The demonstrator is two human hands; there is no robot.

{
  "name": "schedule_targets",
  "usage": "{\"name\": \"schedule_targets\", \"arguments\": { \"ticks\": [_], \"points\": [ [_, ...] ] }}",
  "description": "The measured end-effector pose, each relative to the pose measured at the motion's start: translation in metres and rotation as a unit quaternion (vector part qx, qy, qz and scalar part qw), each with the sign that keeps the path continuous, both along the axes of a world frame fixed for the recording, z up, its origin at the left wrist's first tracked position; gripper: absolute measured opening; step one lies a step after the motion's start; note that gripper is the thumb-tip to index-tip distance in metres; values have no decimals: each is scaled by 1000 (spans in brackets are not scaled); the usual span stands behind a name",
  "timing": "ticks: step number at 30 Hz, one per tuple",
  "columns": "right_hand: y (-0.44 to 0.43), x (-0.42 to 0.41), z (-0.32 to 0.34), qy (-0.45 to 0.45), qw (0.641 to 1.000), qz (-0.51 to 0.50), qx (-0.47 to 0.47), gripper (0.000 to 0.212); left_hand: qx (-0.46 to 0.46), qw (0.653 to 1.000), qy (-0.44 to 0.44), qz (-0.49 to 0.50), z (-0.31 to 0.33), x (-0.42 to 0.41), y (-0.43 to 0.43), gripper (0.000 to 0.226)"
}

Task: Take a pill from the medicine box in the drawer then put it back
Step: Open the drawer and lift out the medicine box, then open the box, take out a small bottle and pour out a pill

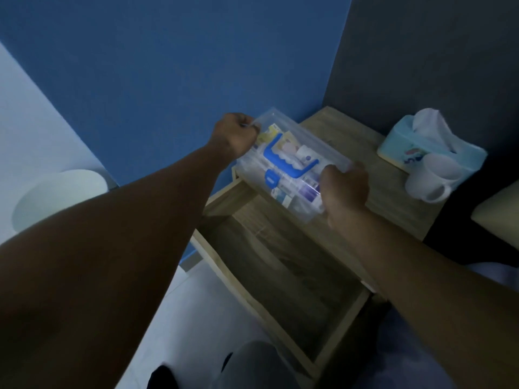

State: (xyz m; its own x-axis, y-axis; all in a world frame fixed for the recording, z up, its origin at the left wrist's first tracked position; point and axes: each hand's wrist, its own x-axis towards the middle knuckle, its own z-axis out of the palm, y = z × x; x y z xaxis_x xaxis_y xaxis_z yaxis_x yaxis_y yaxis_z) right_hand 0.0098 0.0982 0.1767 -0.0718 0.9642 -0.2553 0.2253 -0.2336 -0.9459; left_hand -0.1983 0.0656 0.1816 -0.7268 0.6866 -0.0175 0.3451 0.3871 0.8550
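Note:
A clear plastic medicine box (292,167) with a blue handle and blue latch is held over the front edge of the wooden bedside table (362,169), above the pulled-out drawer (283,265). My left hand (236,134) grips the box's far left end. My right hand (344,189) holds its near right end. Small packets and a white bottle show through the closed lid. The drawer below looks bare inside.
A light blue tissue box (427,147) and a white mug (434,178) stand at the table's right side. A pale round bin (59,197) sits on the floor to the left. A blue wall rises behind the table. My knee (252,366) is just below the drawer front.

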Motion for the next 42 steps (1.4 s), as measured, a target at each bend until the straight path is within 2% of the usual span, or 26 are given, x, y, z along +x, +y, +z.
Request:
{"name": "schedule_targets", "arguments": {
  "ticks": [12, 15, 21, 23, 25, 28, 30, 31, 33, 36, 40, 42],
  "points": [
    [42, -25, -41, -73, 997, 9, 26, 55, 5, 1000, -21, 1, -49, -32, 38, 23],
    [45, -28, -44, -112, 992, 14, 62, 52, 8, 1000, -27, 6, -56, -33, 44, 21],
    [47, -11, -49, -203, 965, 94, 137, 61, -1, 999, -16, 30, -54, -25, 49, 40],
    [46, 2, -50, -234, 945, 140, 181, 68, 12, 997, -22, 73, -57, -16, 40, 52],
    [43, 13, -46, -273, 906, 182, 266, 74, 12, 994, -40, 100, -65, -6, 24, 57],
    [46, 23, -40, -331, 817, 293, 370, 72, -19, 994, -52, 93, -82, 9, 1, 48],
    [50, 28, -40, -384, 758, 342, 401, 69, -34, 995, -55, 80, -89, 21, -9, 42],
    [52, 29, -40, -399, 741, 355, 407, 69, -38, 995, -60, 67, -92, 27, -11, 42],
    [52, 30, -42, -413, 725, 366, 412, 69, -33, 995, -84, 40, -94, 40, -13, 46],
    [51, 31, -47, -414, 720, 360, 425, 67, 3, 984, -169, 46, -91, 54, -7, 53],
    [50, 28, -53, -425, 713, 338, 444, 63, 54, 940, -319, 107, -89, 59, 3, 47],
    [50, 26, -56, -420, 720, 329, 444, 63, 69, 922, -360, 122, -90, 59, 4, 44]
  ]
}}
